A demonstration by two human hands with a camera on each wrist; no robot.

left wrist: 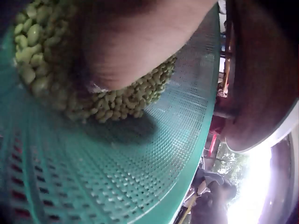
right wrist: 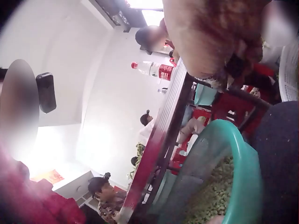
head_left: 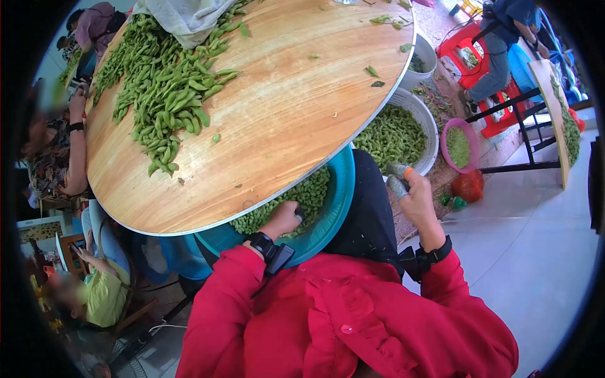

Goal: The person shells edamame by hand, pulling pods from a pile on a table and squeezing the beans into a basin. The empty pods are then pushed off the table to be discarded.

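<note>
My left hand (head_left: 280,220) is down inside the teal basket (head_left: 345,195), against the shelled green beans (head_left: 315,190). Its fingers are mostly hidden, and I cannot tell whether they grip any beans. In the left wrist view the hand covers part of the beans (left wrist: 126,101), close to the basket's mesh wall. My right hand (head_left: 417,200) is raised beside my right thigh, near the white basket (head_left: 433,126) of green soybean pods (head_left: 392,135). Grey wrapping covers its thumb and a finger, with an orange band on the finger; nothing shows between them.
The round wooden table (head_left: 271,126) overhangs the teal basket. A heap of pods (head_left: 170,88) lies there beside a pale cloth (head_left: 186,19). Right of the white basket are a pink basin (head_left: 446,148), a red bag (head_left: 467,186) and red stools (head_left: 463,50). Other people sit around.
</note>
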